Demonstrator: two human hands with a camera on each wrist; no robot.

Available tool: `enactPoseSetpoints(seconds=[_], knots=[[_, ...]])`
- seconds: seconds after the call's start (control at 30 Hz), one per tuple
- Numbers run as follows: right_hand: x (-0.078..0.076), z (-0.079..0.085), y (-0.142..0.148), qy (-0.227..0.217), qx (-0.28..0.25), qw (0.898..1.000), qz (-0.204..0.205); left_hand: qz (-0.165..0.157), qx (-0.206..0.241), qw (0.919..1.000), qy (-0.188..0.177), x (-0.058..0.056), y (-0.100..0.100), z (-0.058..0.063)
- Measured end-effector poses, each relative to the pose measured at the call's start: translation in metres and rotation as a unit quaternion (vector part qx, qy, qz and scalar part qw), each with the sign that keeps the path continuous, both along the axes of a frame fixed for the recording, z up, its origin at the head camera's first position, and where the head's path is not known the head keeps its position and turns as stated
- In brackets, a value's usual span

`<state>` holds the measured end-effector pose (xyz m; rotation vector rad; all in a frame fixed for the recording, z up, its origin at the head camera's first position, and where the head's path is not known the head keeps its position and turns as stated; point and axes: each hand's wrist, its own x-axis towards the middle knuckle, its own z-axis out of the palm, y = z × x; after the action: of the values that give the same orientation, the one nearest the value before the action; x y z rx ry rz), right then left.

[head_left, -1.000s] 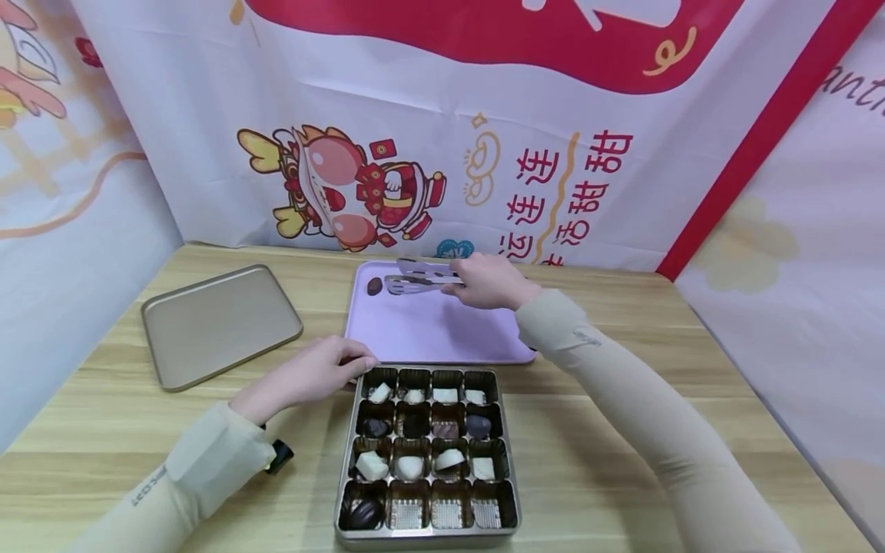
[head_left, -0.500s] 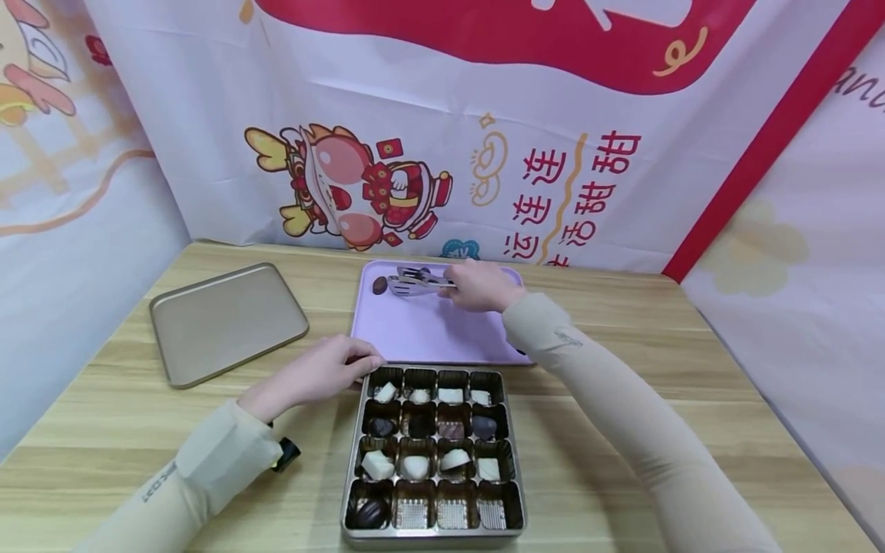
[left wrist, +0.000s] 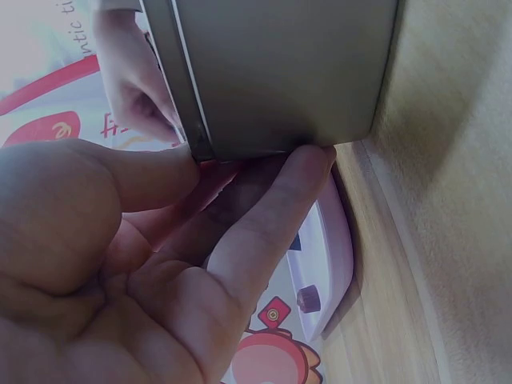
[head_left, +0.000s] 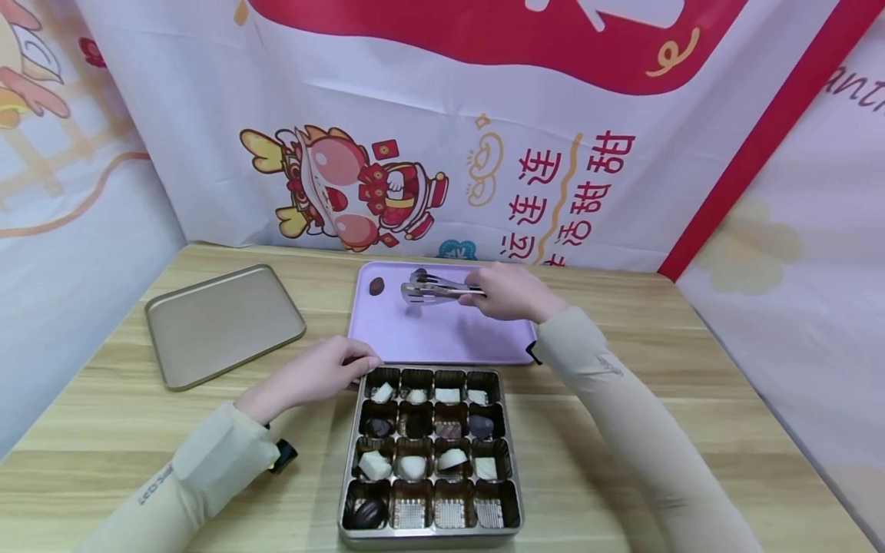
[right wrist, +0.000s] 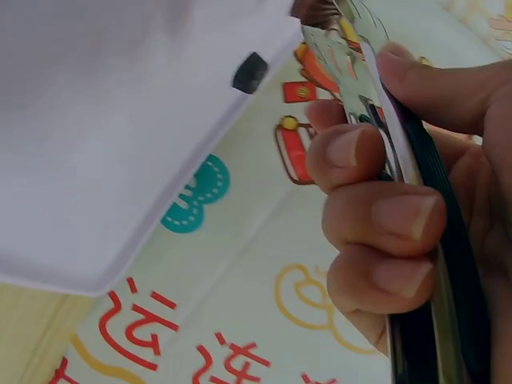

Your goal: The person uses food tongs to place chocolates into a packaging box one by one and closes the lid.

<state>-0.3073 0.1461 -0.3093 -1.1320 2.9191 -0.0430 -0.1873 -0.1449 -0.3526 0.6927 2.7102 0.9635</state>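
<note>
My right hand (head_left: 510, 292) grips metal tongs (head_left: 442, 290) over the lilac tray (head_left: 442, 330). Near the tong tips a black chocolate (head_left: 418, 274) lies at the tray's back edge, also seen in the right wrist view (right wrist: 250, 74). A brown chocolate (head_left: 376, 286) sits farther left on the tray. My left hand (head_left: 339, 367) holds the far left corner of a divided chocolate tin (head_left: 349, 491); in the left wrist view the thumb (left wrist: 156, 178) and a finger (left wrist: 272, 216) touch its edge. White and dark chocolates fill most compartments; three in the near row are bare.
A gold-brown tray (head_left: 224, 326) lies at the left of the wooden table (head_left: 622, 430). Behind the table hangs a printed white cloth (head_left: 442, 177). The tin stands directly in front of the lilac tray.
The right hand and tongs have moved to the right over the lilac tray, and the tong arms stand closer together than a second ago. The left hand stays at the tin; both tray chocolates keep their places.
</note>
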Motion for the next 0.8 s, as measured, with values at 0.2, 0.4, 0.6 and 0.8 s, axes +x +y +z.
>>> enactPoseSetpoints(seconds=[0.2,0.4,0.6,0.8], knots=[[0.021,0.008,0.010,0.001,-0.008,1.000,0.008,0.002,-0.004,1.0000,0.006,0.000,0.000,0.000],[0.040,0.006,0.018,0.000,-0.020,1.000,0.009,0.002,-0.006,1.0000,0.007,0.001,0.000,0.001],[0.054,0.005,0.032,0.011,-0.046,0.999,0.008,0.000,-0.011,0.9999,0.008,0.001,0.000,0.002],[0.068,0.011,0.042,0.022,-0.071,0.997,0.029,0.001,-0.006,1.0000,0.001,0.001,-0.001,0.002]])
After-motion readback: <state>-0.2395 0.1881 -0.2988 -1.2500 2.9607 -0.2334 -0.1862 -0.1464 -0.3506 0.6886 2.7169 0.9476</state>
